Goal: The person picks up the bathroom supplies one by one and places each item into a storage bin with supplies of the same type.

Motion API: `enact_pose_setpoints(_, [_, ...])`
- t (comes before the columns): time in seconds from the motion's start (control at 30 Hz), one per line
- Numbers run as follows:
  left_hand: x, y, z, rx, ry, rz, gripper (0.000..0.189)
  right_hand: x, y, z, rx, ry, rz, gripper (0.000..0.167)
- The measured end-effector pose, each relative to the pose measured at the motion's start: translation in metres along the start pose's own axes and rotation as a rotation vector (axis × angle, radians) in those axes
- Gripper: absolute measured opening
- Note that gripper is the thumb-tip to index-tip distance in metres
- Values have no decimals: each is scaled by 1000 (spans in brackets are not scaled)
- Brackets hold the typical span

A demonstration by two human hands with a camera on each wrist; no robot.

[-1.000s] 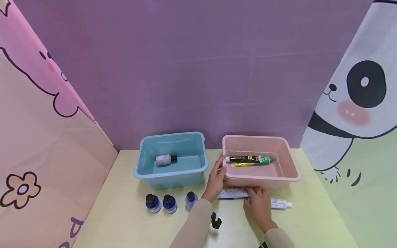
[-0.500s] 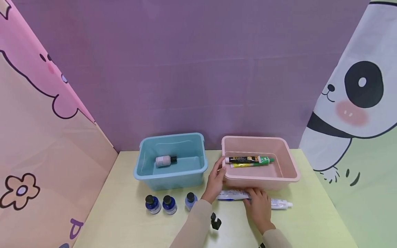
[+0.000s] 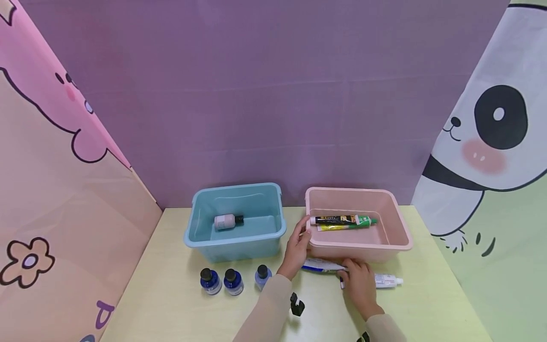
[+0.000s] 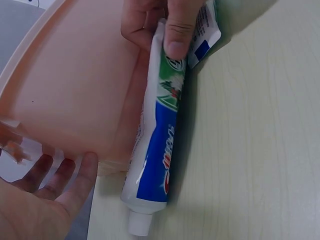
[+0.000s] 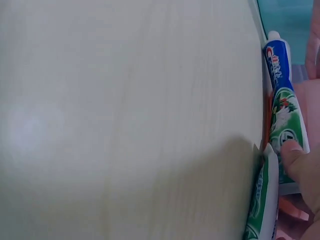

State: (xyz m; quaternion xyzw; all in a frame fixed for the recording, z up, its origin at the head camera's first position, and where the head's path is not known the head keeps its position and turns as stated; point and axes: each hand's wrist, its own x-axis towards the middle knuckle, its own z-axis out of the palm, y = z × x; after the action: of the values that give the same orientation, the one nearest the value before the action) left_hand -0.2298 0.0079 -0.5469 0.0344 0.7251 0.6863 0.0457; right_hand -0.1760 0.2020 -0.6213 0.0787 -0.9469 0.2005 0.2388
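My left hand (image 3: pixel 296 249) is at the left side of the pink bin (image 3: pixel 359 246), its fingertips touching the wall below the rim in the left wrist view. In front of that bin, my right hand (image 3: pixel 360 286) pinches the flat tail of a blue, green and white toothpaste tube (image 4: pixel 159 145), thumb on its printed face. This tube's white cap points left in the head view. A second toothpaste tube (image 3: pixel 386 281) lies on the table, partly hidden beneath the right hand. Inside the pink bin lie a black tube (image 3: pixel 335 220) and a yellow-green tube (image 3: pixel 337 227).
To the left stands a blue bin (image 3: pixel 239 243) holding a pale bottle with a black cap (image 3: pixel 225 222). Several small blue bottles, including a dark one (image 3: pixel 211 282) and a lighter one (image 3: pixel 262 277), stand before it. A purple backdrop (image 3: pixel 265 104) rises behind.
My right hand has taken the left toothpaste tube by its tail and turned it slightly, showing more of its blue side. The left hand stays at the pink bin.
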Motion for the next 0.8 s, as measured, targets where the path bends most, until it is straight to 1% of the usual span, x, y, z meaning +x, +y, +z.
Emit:
enact_pose_setpoints(0.13, [0, -1, 0, -1, 1, 0, 46, 2, 4, -1, 17, 46, -35, 23])
enact_pose_setpoints(0.27, [0, 0, 0, -8, 2, 0, 45, 2, 5, -3, 44, 65, -49, 22])
enact_pose_setpoints(0.37, [0, 1, 0, -7, 0, -5, 45, 2, 5, -5, 87, 63, -22, 21])
enact_pose_setpoints(0.57, [0, 2, 0, 2, 3, -11, 45, 2, 1, -13, 207, 24, 64, 14])
enact_pose_setpoints(0.7, [2, -1, -1, -1, 10, -6, 46, 1, 0, -20, 266, 40, 111, 12])
enact_pose_setpoints(0.8, [3, -3, -2, -12, 6, -6, 46, 2, -2, -27, 297, 76, 130, 12])
